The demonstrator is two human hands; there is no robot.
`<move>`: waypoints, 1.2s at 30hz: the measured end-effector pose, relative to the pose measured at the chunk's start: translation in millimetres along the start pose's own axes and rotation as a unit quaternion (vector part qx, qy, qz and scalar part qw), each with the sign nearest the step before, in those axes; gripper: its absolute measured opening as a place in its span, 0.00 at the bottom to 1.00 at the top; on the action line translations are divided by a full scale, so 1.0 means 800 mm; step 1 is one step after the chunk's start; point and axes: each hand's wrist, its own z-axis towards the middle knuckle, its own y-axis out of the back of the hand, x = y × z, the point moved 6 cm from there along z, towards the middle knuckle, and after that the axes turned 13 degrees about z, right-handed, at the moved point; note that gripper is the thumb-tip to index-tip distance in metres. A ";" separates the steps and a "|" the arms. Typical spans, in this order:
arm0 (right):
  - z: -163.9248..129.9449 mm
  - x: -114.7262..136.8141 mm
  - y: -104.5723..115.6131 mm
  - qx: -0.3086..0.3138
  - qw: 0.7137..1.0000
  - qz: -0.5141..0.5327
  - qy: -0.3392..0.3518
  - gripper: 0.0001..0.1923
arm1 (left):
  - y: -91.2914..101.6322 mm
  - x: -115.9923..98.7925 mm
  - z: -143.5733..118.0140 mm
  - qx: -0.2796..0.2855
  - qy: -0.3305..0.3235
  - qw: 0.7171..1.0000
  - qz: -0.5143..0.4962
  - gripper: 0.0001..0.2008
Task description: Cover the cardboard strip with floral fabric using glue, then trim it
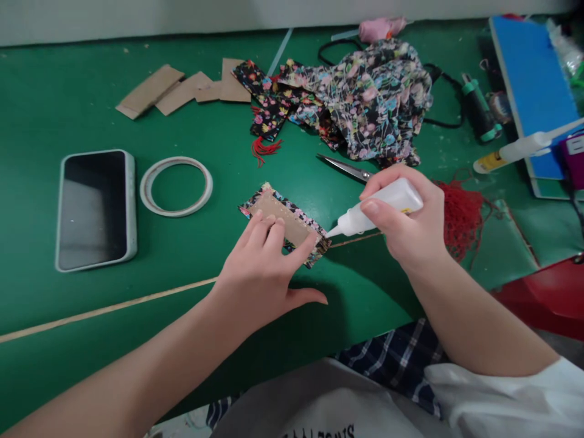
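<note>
Fingers of the left hand (264, 267) press flat, close together, on a cardboard strip (280, 220) backed with floral cloth on the green table (68, 103). Just beyond the fingertips, the right hand (408, 222) grips a white glue bottle (381, 207) — thumb and fingers wrapped round it — nozzle touching the strip's far end. Scissors (344, 167) lie just behind.

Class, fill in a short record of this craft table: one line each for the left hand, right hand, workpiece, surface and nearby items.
Left hand: left hand presses the cardboard strip flat.
Right hand: right hand has its grip on a white glue bottle, nozzle at the strip's end.
Workpiece: cardboard strip lying on floral fabric piece.
Surface: green table.
Nearby: phone, tape ring, scissors, fabric heap, cardboard offcuts.
</note>
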 end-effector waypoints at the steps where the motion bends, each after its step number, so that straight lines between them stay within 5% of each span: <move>1: 0.001 0.000 -0.002 -0.007 1.000 0.017 0.005 0.15 | 0.000 0.001 -0.001 0.000 0.000 1.000 -0.001 0.41; 8: 0.019 0.004 -0.019 -0.039 0.998 0.036 -0.025 0.18 | 0.003 0.006 -0.004 -0.012 -0.008 1.000 0.000 0.38; 15: 0.033 -0.003 -0.043 0.008 0.958 0.264 -0.110 0.11 | 0.006 0.009 -0.005 -0.073 0.001 0.997 0.003 0.30; 22: 0.028 -0.009 -0.050 0.089 0.970 0.201 -0.103 0.15 | 0.007 0.012 -0.004 -0.116 0.022 0.992 0.039 0.19; 36: 0.012 -0.015 -0.059 0.111 0.952 0.261 -0.119 0.08 | -0.001 0.008 -0.003 -0.108 -0.037 0.992 0.060 0.11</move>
